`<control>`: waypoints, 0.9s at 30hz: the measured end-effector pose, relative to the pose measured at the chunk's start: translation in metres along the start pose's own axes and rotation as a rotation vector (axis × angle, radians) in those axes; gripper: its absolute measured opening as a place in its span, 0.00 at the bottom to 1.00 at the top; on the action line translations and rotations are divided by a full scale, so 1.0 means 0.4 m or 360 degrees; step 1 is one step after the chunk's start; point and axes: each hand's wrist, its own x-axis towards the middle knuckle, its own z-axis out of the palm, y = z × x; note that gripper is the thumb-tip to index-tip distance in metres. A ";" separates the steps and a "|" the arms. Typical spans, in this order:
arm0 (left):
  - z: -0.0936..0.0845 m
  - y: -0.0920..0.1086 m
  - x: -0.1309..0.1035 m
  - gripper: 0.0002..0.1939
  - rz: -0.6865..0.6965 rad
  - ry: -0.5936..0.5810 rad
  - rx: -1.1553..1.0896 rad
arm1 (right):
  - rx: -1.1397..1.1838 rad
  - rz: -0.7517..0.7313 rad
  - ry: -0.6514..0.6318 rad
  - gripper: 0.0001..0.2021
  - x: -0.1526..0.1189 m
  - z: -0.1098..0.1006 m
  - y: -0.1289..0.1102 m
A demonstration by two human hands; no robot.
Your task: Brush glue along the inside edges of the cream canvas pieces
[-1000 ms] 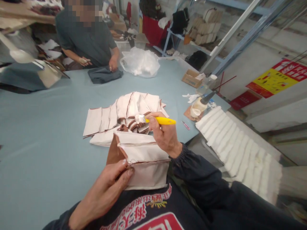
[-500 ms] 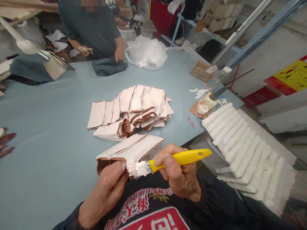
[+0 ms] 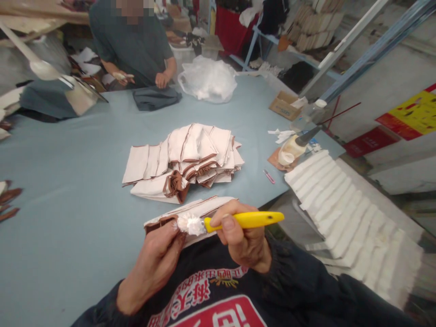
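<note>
My right hand (image 3: 240,231) is closed around the yellow handle of a brush (image 3: 252,220), whose bristles are thick with a white paste. The bristle end points left and meets the edge of a white-backed brown leather piece (image 3: 204,207) at my left fingertips. Pinched at its near left edge, that piece is held by my left hand (image 3: 156,254); its brown inside shows at the open end. Just beyond lies a pile of similar white-backed brown pieces (image 3: 194,145), some folded, on the blue-grey table (image 3: 75,181).
At right, white strips (image 3: 344,218) hang in overlapping rows beside the table. A glue container (image 3: 291,150), a small cutter (image 3: 269,176) and a cardboard box (image 3: 286,105) sit near the right edge. Across the table a co-worker (image 3: 132,50) handles dark cloth (image 3: 156,97) beside a plastic bag (image 3: 207,79).
My right hand and the brush have shifted left and slightly up, over the leather piece's edge. The piece in my left hand has tilted, and its open end looks narrower.
</note>
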 end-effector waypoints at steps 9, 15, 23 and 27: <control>-0.027 0.070 0.070 0.18 -0.1313 -0.0053 -0.1356 | 0.0455 0.0010 0.0305 0.18 0.103 -0.064 -0.011; -0.031 0.142 0.110 0.19 -0.1416 0.0145 -0.1536 | 0.0599 -0.0133 0.0078 0.17 0.103 -0.105 -0.059; 0.016 0.158 0.112 0.17 -0.1280 -0.0185 -0.1552 | 0.0263 -0.0371 -0.0061 0.11 0.102 -0.115 -0.021; 0.034 0.154 0.105 0.18 -0.1271 -0.0209 -0.1536 | 0.0244 -0.0456 0.0033 0.10 0.089 -0.129 -0.013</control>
